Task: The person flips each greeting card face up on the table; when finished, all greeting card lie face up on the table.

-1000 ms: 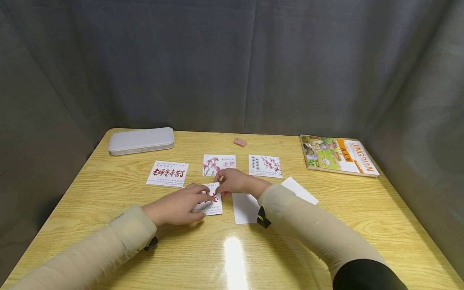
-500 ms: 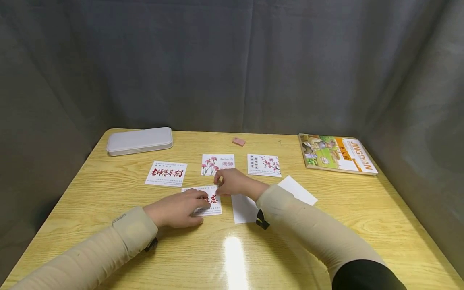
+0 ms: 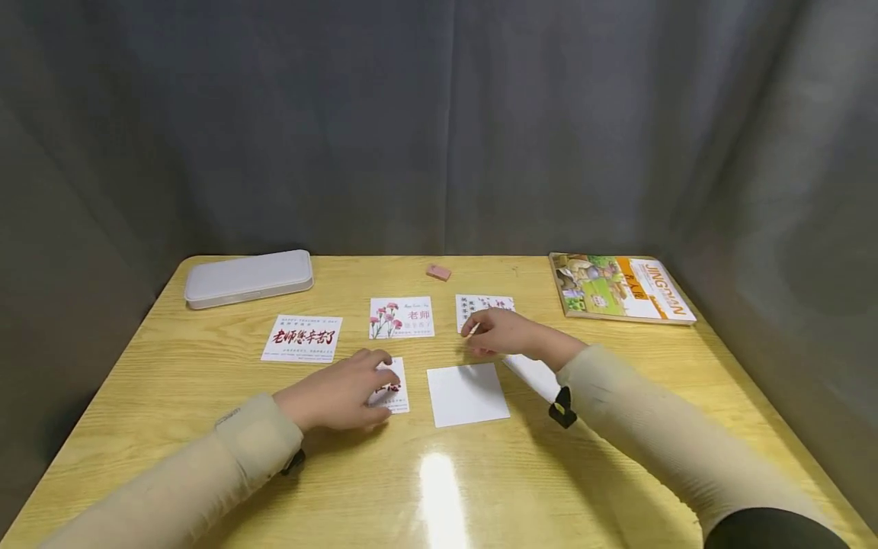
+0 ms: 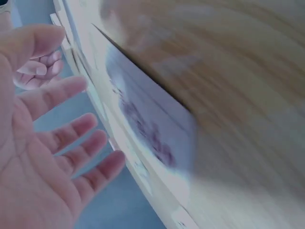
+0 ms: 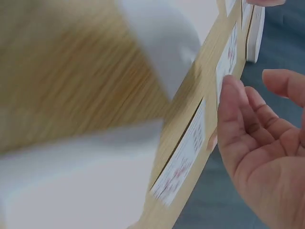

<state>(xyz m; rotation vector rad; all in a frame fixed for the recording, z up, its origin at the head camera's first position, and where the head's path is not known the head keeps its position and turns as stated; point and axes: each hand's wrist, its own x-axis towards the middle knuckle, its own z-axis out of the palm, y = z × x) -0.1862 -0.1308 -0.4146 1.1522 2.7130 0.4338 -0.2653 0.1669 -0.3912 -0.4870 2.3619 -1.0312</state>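
My left hand [image 3: 343,393] hovers over a white greeting card [image 3: 398,402] with red writing, hiding its left part. In the left wrist view that card [image 4: 147,119] lies on the table beside the spread fingers, which hold nothing. Farther right, my right hand [image 3: 514,335] is above the table with loosely bent fingers and nothing in them. It overlaps the lower right of a card with pink blossoms [image 3: 473,305]. Just below it lie a blank white card [image 3: 469,395] and a second blank card [image 3: 535,375], the latter partly behind the right wrist.
A card with pink carnations [image 3: 402,318] and another with red writing [image 3: 302,339] lie in the back row. Behind them are a white pencil case [image 3: 249,277], a small pink eraser [image 3: 439,272] and an illustrated book [image 3: 620,288]. Grey curtains [image 3: 446,130] surround the table.
The red-lettered card was set down flat under both hands. My right hand then left it and moved right, uncovering the first blank card. The left hand stayed near; the head view shifted slightly.
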